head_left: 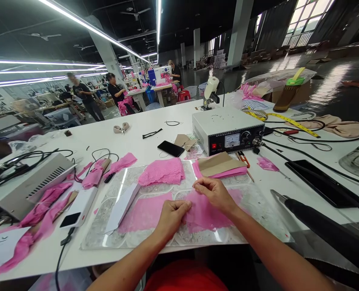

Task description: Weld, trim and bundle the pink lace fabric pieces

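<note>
Well into a batch of lace work, judging by the table: a finished-looking stack of pink lace (161,171) sits folded at the far edge of the glass sheet (258,206), another pile lies under a brown card pattern (217,163) to the right, and loose pink strips (43,202) trail off to the left. Still plenty left, it seems — the pink piece (203,212) in hand lies flat and unfolded on the glass, with a second flat pink piece (144,214) just to its left.

Left hand (170,216) curled, knuckles up, fingertips pinched shut on the near-left edge of the pink piece and pressing it down against the glass. Right hand (214,193) likewise closed in a pinch on the piece's far edge, wrist raised a little, thumb tucked against the forefinger. Both forearms angled in from below, hands close together but not touching — the fabric stretched between them.

Beyond: a grey control box (228,129) with a dial, a black phone (170,148), a yellow tape measure (284,119), a black-handled tool (325,230) lying on the right.
</note>
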`<state>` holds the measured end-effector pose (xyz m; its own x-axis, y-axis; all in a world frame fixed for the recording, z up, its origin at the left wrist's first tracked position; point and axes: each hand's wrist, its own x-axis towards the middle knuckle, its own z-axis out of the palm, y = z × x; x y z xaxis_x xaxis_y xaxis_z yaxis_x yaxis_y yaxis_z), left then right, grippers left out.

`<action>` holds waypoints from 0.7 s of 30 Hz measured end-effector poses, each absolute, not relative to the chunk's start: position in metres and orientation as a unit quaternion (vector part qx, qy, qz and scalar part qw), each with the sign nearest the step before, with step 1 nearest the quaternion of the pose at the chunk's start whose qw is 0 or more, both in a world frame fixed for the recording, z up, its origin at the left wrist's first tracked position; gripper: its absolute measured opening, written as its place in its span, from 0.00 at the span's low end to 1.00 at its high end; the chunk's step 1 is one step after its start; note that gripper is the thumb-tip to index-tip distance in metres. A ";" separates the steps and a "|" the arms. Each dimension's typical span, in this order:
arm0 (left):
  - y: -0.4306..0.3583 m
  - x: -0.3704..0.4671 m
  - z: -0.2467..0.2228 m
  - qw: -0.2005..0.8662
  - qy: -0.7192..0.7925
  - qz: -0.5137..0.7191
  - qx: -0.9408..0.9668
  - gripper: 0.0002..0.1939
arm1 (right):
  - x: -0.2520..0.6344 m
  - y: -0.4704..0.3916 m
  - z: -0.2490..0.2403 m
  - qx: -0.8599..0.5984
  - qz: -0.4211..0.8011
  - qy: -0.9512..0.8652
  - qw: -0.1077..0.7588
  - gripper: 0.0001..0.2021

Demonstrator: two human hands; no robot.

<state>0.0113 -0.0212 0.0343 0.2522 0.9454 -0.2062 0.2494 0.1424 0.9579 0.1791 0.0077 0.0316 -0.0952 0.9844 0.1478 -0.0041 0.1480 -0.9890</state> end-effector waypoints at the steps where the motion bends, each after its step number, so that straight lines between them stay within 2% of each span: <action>1: -0.021 0.012 0.034 0.533 0.519 0.321 0.586 0.26 | 0.180 0.008 0.032 -0.433 0.486 -0.564 0.508 0.09; 6: -0.021 0.013 0.036 0.456 0.509 0.333 0.650 0.23 | 0.182 0.007 0.031 -0.413 0.500 -0.576 0.498 0.08; 15: -0.025 0.012 0.032 0.414 0.495 0.359 0.675 0.21 | 0.188 0.006 0.025 -0.399 0.554 -0.534 0.499 0.09; 21: -0.027 0.012 0.035 0.347 0.447 0.386 0.729 0.21 | 0.190 0.004 0.028 -0.397 0.560 -0.518 0.510 0.09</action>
<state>0.0120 -0.0275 0.0346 0.3033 0.9190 0.2520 0.3840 -0.3599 0.8503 0.1899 0.0041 0.0284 -0.1630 0.9831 0.0839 -0.1598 0.0576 -0.9855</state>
